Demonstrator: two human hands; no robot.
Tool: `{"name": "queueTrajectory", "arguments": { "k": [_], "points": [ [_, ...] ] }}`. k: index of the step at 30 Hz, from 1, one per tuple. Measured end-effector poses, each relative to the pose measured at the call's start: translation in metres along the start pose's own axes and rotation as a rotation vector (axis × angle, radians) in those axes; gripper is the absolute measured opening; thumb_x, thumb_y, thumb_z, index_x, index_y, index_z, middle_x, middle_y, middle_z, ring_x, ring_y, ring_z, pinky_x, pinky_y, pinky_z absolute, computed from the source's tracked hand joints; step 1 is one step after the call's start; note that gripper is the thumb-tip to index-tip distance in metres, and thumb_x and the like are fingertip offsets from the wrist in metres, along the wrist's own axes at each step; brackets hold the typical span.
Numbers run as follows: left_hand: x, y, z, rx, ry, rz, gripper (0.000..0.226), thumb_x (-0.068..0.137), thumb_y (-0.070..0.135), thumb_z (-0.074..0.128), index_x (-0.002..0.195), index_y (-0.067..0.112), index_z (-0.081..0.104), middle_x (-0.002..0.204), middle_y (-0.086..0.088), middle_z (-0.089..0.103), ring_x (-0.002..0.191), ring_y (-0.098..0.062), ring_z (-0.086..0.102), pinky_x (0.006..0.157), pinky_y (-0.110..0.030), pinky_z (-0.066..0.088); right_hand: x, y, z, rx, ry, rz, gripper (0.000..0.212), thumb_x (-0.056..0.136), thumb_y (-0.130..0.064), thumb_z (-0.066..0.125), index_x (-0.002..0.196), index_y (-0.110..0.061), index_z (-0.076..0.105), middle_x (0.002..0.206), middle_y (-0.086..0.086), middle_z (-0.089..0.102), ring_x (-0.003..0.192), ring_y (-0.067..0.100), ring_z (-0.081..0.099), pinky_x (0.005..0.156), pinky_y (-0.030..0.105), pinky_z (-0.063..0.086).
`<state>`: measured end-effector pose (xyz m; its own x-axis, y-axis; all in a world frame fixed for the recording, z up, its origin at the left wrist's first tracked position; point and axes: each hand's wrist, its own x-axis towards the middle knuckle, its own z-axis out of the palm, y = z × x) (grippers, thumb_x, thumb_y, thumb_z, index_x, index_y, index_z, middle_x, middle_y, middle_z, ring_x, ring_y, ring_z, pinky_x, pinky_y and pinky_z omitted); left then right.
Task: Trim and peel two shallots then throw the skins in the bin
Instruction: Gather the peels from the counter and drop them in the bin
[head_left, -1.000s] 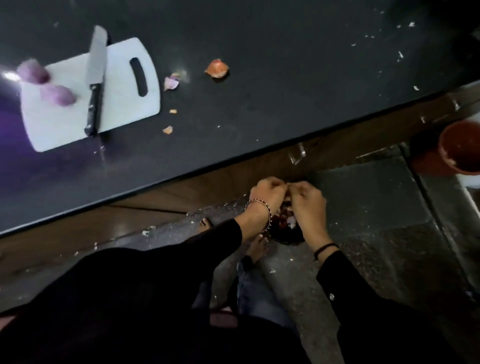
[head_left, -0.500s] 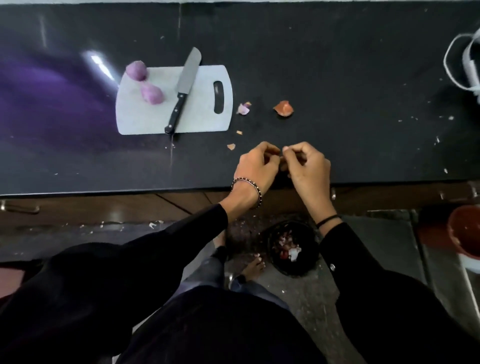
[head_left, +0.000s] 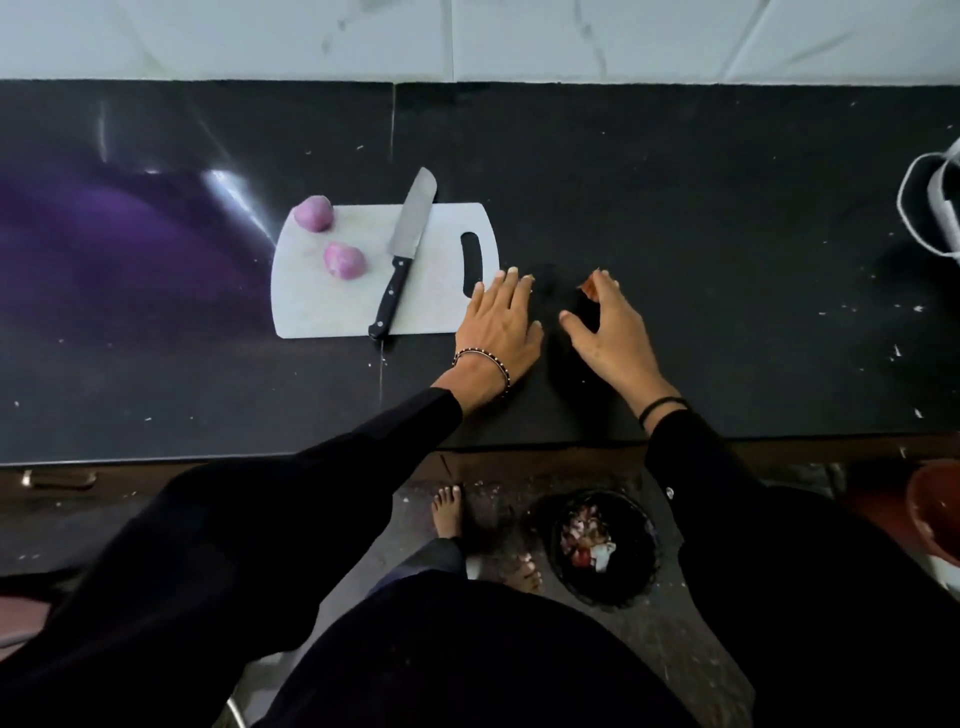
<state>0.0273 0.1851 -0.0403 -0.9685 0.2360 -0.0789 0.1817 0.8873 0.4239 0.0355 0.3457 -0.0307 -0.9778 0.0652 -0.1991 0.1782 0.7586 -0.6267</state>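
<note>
Right fingers (head_left: 605, 285) are bent in a claw over a scrap of orange-brown shallot skin (head_left: 588, 287), their tips on it, with the thumb spread wide to the near side. Whether the scrap is actually gripped cannot be told. The right hand (head_left: 610, 332) is arched above the black countertop (head_left: 701, 208), and a thin black band (head_left: 662, 405) is seen at its wrist.

Left fingers (head_left: 506, 291) are laid out straight and slightly fanned, nothing held. The left hand (head_left: 498, 325) is pressed flat on the counter, just beside the handle end of the white cutting board (head_left: 332, 312), and a beaded bracelet (head_left: 485, 364) is worn at that wrist. The two hands are kept near each other but apart.

Out on the board, two peeled purple shallots (head_left: 313, 213) (head_left: 344, 260) are found at its left part, one at the far corner, one nearer the middle. A black-handled knife (head_left: 408, 244) is laid diagonally beside them, its blade tip past the far edge.

Down on the floor, below the right arm, a round black bin (head_left: 608, 592) is seen with skins (head_left: 587, 540) already inside, bare feet (head_left: 449, 512) just left of it.
</note>
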Motion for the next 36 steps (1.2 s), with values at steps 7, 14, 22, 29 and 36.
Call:
{"name": "queueTrajectory", "arguments": {
  "k": [7,14,22,29,36],
  "points": [
    [0.013,-0.004,0.003,-0.054,0.000,0.072,0.048,0.097,0.025,0.046,0.141,0.008,0.040,0.147,-0.009,0.045,0.138,-0.024,0.038,0.121,-0.038,0.010,0.004,-0.015,0.011,0.010,0.036,-0.081,0.055,0.097,-0.028,0.059,0.148,-0.012,0.044,0.149,0.007,0.049,0.139,0.023,0.044,0.113,0.033,0.037],
    [0.026,-0.011,-0.003,-0.052,-0.123,0.110,0.060,0.096,0.022,0.047,0.151,0.010,0.025,0.156,-0.008,0.032,0.148,-0.023,0.020,0.122,-0.036,0.006,0.020,0.002,-0.002,-0.045,0.059,0.066,0.062,0.098,-0.023,0.057,0.154,-0.013,0.034,0.165,0.008,0.022,0.154,0.022,0.012,0.124,0.040,0.015],
    [0.022,-0.004,-0.012,-0.429,-0.038,0.031,0.052,0.084,0.004,0.049,0.135,0.013,0.045,0.125,-0.010,0.063,0.116,-0.029,0.058,0.094,-0.045,0.049,0.004,-0.007,0.006,0.091,0.079,-0.112,0.055,0.092,0.001,0.052,0.144,-0.015,0.047,0.135,0.003,0.061,0.125,0.015,0.057,0.102,0.021,0.042],
    [0.028,-0.021,-0.031,-0.213,-0.049,0.034,0.055,0.078,-0.001,0.040,0.130,0.010,0.052,0.117,-0.012,0.068,0.114,-0.034,0.055,0.105,-0.041,0.038,0.017,-0.021,0.006,0.078,-0.036,-0.060,0.055,0.095,-0.023,0.059,0.148,-0.018,0.044,0.144,0.001,0.055,0.132,0.017,0.051,0.105,0.026,0.040],
    [0.023,-0.031,-0.042,-0.192,0.109,0.035,0.033,0.084,0.007,0.045,0.104,0.015,0.071,0.093,-0.014,0.067,0.090,-0.033,0.060,0.079,-0.030,0.043,0.028,-0.039,0.013,-0.059,-0.033,-0.176,0.047,0.095,-0.027,0.059,0.140,-0.018,0.054,0.131,0.001,0.063,0.108,0.016,0.065,0.099,0.039,0.052]
  ]
}}
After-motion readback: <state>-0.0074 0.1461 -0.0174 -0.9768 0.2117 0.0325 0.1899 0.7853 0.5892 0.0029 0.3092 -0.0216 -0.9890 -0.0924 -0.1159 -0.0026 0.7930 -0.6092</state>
